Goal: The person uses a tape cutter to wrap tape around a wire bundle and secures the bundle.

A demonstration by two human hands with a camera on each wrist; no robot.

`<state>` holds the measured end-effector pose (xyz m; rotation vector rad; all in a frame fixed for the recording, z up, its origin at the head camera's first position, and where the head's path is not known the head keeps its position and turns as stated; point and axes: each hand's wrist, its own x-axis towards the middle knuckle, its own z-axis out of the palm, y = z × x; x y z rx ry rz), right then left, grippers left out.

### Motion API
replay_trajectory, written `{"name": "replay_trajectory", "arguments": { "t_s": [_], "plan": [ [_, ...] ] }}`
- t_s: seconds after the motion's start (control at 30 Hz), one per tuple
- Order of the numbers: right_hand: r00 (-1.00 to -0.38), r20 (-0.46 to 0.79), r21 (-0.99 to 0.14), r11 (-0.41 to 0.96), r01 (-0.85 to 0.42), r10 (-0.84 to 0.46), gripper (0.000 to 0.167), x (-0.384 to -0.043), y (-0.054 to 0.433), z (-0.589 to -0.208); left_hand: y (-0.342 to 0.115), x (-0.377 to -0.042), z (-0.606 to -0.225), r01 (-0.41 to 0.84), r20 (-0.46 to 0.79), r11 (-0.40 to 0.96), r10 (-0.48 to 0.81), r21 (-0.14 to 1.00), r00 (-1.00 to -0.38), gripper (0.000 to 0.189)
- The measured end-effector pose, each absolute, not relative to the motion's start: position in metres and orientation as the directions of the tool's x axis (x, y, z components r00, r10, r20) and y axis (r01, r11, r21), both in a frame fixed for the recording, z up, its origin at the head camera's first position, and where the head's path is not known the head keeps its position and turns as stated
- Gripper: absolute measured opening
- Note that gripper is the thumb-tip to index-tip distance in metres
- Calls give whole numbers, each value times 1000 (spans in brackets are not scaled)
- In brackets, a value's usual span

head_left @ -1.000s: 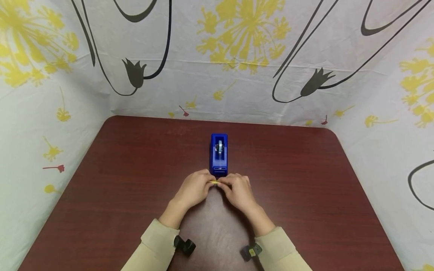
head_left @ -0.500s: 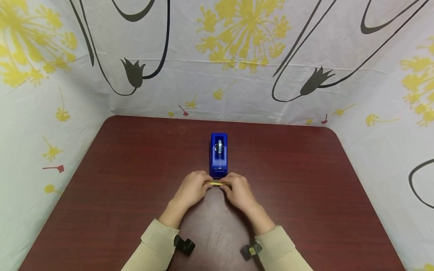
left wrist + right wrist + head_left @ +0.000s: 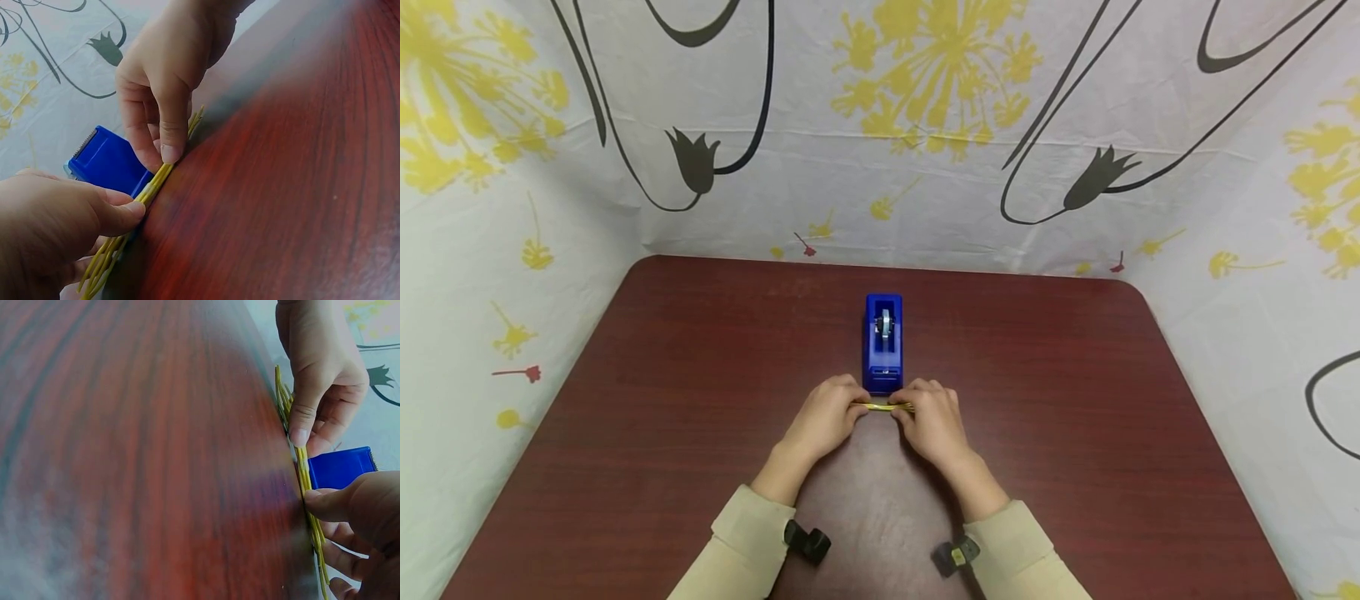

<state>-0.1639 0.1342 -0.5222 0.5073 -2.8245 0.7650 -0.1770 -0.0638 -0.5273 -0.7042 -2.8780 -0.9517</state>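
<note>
Between both hands, a bundle of thin yellow wires [image 3: 156,181] runs sideways, with loose ends splaying out past the fingers. A pale, shiny band, looking like clear tape, wraps its middle. My left hand [image 3: 826,421] pinches the bundle left of the band, thumb on the near side. On the other side of it, my right hand [image 3: 936,423] pinches the wires the same way, as the right wrist view also shows with the yellow bundle [image 3: 304,465] stretched between the thumbs. Just beyond the fingers stands a blue tape dispenser [image 3: 884,358] with a roll in it.
The dark red wooden table [image 3: 715,358] has rounded far corners. White cloth [image 3: 820,200] with yellow and grey flower prints hangs behind it and along both sides. Small dark cameras [image 3: 807,543] are strapped at the sleeve cuffs.
My hands have moved slightly apart along the wires, so more of the bundle's middle shows between the fingertips. The tape dispenser stays in place.
</note>
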Motion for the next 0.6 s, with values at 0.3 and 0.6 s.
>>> {"name": "replay_trajectory", "arguments": {
  "t_s": [0.3, 0.6],
  "plan": [
    [-934, 232, -474, 807, -353, -273, 16, -165, 135, -523, -64, -179, -529, 437, 167, 710, 419, 553, -893, 14],
    [-931, 248, -474, 804, -359, -269, 19, -165, 135, -522, -66, -178, -527, 432, 149, 713, 425, 553, -893, 17]
  ]
}}
